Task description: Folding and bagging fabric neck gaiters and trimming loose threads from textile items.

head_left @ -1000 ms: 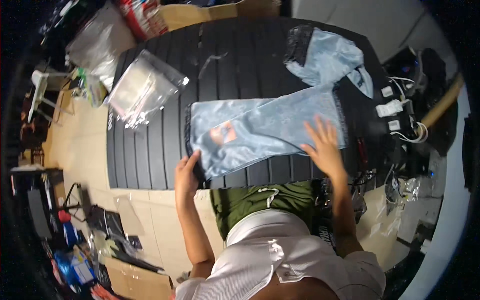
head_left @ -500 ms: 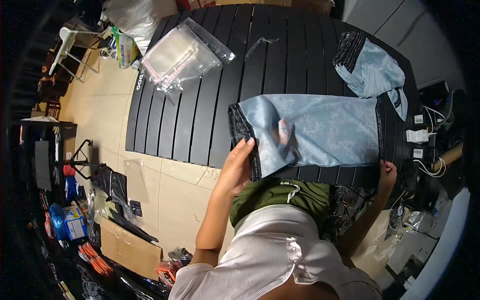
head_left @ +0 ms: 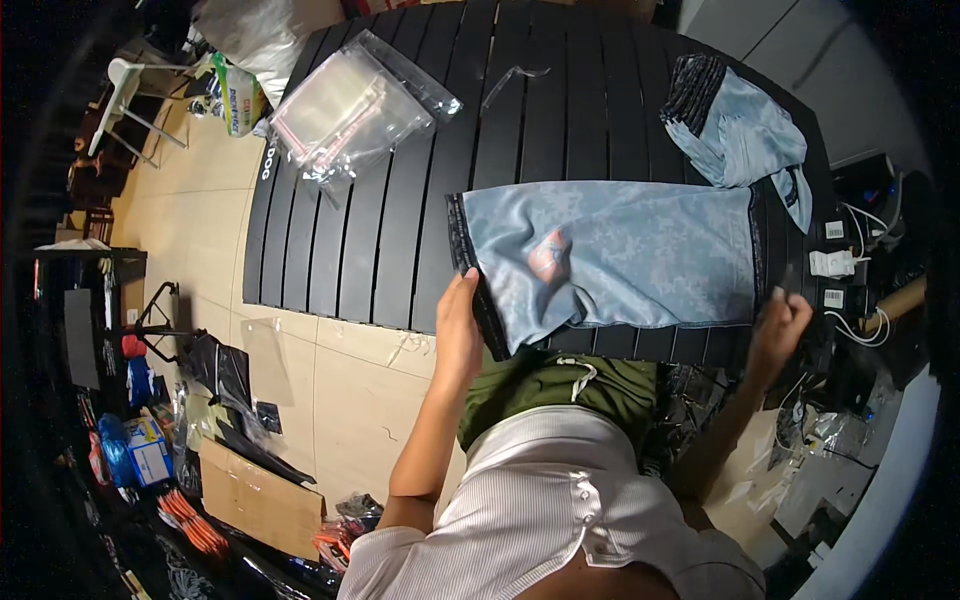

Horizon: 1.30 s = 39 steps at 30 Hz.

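- Blue cloth [head_left: 660, 255] is lying spread on the black slatted table [head_left: 405, 230], right of middle, its lower side running along the near edge; wrinkles are gathering in its left half around a peach patch [head_left: 549, 256].
- Left hand [head_left: 460, 325] is pinching the black band [head_left: 460, 232] at the cloth's left end, thumb on top.
- Right hand [head_left: 780, 325] is curling its fingers by the cloth's near right corner; cannot tell whether it is gripping anything.
- Bunched blue piece [head_left: 750, 130] is lying toward the table's far right corner.
- Clear plastic bags [head_left: 335, 110] are lying near the far left corner.
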{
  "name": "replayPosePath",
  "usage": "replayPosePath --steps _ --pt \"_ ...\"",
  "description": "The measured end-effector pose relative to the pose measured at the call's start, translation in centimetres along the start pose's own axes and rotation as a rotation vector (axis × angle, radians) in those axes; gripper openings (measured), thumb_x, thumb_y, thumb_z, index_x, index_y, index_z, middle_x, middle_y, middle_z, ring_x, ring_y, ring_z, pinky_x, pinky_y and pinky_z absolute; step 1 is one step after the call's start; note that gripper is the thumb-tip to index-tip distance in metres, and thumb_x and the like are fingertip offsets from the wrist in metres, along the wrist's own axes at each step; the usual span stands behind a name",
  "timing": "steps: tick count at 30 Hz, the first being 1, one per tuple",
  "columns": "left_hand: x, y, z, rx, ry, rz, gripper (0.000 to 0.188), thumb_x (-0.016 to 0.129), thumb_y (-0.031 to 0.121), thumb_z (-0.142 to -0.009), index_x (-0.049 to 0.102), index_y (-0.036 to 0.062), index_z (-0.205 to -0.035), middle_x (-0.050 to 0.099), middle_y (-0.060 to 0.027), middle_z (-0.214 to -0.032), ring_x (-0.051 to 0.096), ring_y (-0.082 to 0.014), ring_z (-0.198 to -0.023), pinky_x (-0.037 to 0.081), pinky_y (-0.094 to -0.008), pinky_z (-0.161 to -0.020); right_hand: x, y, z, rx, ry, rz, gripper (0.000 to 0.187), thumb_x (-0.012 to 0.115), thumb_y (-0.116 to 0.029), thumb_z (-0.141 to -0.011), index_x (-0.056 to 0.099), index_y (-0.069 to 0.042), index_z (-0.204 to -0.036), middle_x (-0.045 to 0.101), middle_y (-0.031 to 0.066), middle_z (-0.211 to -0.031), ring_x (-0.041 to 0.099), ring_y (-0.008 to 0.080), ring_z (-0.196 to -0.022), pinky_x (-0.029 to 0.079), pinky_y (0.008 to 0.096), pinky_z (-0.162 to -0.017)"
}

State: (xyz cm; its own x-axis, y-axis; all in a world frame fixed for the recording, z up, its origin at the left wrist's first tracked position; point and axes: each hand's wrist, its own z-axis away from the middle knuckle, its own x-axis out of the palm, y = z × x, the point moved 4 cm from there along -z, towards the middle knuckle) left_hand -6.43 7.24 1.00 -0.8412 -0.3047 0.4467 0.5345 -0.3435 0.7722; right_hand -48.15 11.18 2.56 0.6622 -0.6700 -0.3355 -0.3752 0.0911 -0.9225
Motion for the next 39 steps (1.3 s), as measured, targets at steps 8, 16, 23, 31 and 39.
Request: replayPosePath --steps 8,16,23,31,39 --pt "-0.5 0.2 -0.9 -0.148 0.013 0.210 0.014 0.050 0.017 -0.091 0.056 0.0049 -0.096 0.063 -0.0037 -0.085 0.061 -0.0103 -0.073 0.050 -0.0228 -0.066 13.3 -10.1 10.5 -0.066 -0.638 0.033 0.023 0.056 -0.017 -0.088 0.050 -0.003 -0.105 0.055 0.0050 -0.078 0.050 0.0093 -0.066 0.041 0.0222 -0.060" --pt "3.1 0.8 1.5 -0.124 -0.175 0.206 0.015 0.051 0.008 -0.089 0.055 0.0041 -0.103 0.062 -0.0009 -0.093 0.059 -0.0064 -0.077 0.047 -0.0188 -0.069 16.2 -12.4 15.9 -0.293 -0.831 0.108 0.035 0.068 -0.024 -0.079 0.049 -0.003 -0.100 0.055 0.0100 -0.062 0.057 0.0239 -0.053 0.044 0.0309 -0.049" --pt "4.4 -0.5 2.3 -0.181 -0.380 0.236 0.027 0.047 0.001 -0.088 0.048 0.0031 -0.115 0.059 -0.0040 -0.105 0.056 -0.0092 -0.089 0.043 -0.0225 -0.078 15.6 -13.1 14.3 -0.329 -0.689 0.243 0.030 0.067 -0.028 -0.079 0.054 -0.004 -0.091 0.060 0.0125 -0.066 0.061 0.0310 -0.057 0.045 0.0352 -0.049" --pt "5.0 -1.2 3.0 -0.137 -0.428 0.219 0.029 0.045 -0.001 -0.088 0.046 0.0024 -0.116 0.057 -0.0043 -0.110 0.053 -0.0104 -0.097 0.040 -0.0230 -0.083 15.1 -13.7 13.6 -0.269 -0.699 0.250 0.029 0.067 -0.029 -0.079 0.054 -0.003 -0.082 0.057 0.0116 -0.060 0.058 0.0270 -0.052 0.043 0.0331 -0.046" --pt "5.7 -1.3 3.5 -0.009 -0.503 0.025 0.022 0.046 0.000 -0.090 0.046 0.0016 -0.111 0.057 -0.0036 -0.108 0.051 -0.0083 -0.100 0.038 -0.0215 -0.085 15.2 -13.7 13.1 -0.300 -0.671 0.206 0.033 0.064 -0.035 -0.080 0.053 -0.004 -0.081 0.057 0.0089 -0.056 0.058 0.0270 -0.047 0.043 0.0350 -0.042"
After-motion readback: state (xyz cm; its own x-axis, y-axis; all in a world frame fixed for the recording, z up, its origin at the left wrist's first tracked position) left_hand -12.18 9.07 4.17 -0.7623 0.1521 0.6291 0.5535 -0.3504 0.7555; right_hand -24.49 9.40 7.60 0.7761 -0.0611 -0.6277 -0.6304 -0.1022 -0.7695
